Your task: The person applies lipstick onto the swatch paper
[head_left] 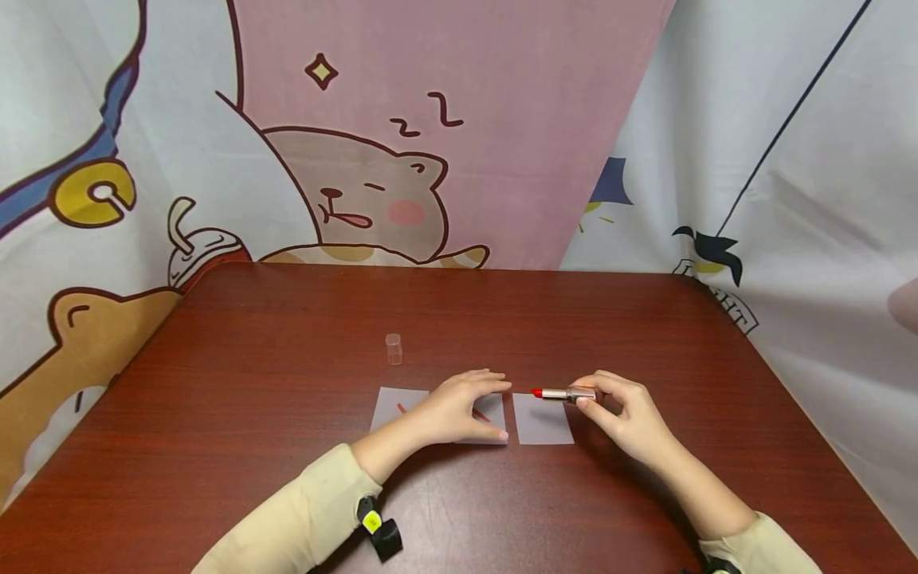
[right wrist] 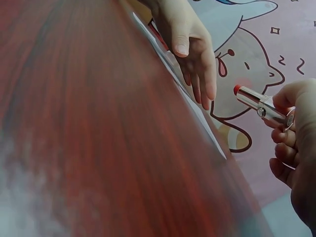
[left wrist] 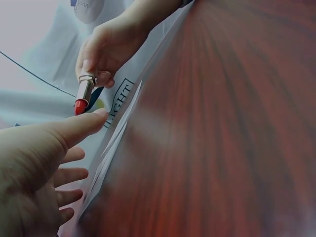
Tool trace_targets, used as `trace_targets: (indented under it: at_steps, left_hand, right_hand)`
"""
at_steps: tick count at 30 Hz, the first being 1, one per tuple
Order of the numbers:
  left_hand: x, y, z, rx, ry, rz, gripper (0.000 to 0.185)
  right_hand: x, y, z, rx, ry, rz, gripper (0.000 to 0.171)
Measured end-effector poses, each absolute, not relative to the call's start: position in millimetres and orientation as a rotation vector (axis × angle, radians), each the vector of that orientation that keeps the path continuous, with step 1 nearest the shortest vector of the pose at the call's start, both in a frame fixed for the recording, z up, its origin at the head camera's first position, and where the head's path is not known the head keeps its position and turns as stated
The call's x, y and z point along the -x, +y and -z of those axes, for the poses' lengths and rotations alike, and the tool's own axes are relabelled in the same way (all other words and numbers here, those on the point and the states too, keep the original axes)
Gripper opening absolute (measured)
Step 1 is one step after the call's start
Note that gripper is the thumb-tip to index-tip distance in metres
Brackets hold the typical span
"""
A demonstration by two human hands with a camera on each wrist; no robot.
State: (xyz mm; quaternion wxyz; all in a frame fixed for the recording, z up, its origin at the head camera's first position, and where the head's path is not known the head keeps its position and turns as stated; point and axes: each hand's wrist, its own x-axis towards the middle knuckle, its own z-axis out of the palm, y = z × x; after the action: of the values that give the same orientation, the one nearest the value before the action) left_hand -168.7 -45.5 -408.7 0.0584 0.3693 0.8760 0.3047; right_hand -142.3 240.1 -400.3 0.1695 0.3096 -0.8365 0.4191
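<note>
Right hand (head_left: 631, 418) pinching lipstick (head_left: 562, 393) above paper slip (head_left: 543, 419), beside flat, relaxed left hand (head_left: 459, 408).

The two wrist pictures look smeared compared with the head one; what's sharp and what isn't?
Head view: evenly lit and sharp. Left wrist view: the table is streaked, the lipstick fairly clear. Right wrist view: the near tabletop blurs, the left hand stays crisp.

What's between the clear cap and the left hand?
Only bare table lies between the cap and the left hand, in the head view.
</note>
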Motion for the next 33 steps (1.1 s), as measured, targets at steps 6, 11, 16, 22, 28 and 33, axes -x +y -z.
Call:
trace_targets:
  at_steps: [6, 11, 16, 22, 28, 33]
  left_hand:
    - [167.3, -36.6, 407.1, -1.108, 2.671, -0.889, 0.069]
    - [166.8, -29.7, 407.1, -1.116, 2.682, -0.868, 0.069]
    - [167.7, -24.2, 409.3, -1.093, 2.692, -0.831, 0.071]
    - [167.3, -19.9, 410.8, -1.064, 2.709, -0.783, 0.073]
    - [165.8, -17.7, 411.8, -1.059, 2.739, -0.748, 0.073]
    - [164.8, -17.0, 412.8, -1.040, 2.750, -0.742, 0.071]
  right_hand:
    - [127.7, 232.7, 378.8, -0.854, -2.395, -1.136, 0.025]
    - [135.3, 244.1, 396.0, -0.837, -2.404, -1.089, 0.028]
    - [141.7, 251.8, 408.4, -0.842, -2.420, -1.090, 0.030]
    - [142.5, 251.2, 409.8, -0.861, -2.411, -1.115, 0.029]
    - [141.9, 248.2, 411.4, -0.851, -2.423, -1.136, 0.028]
    - [143.4, 246.2, 415.3, -0.864, -2.441, -1.144, 0.026]
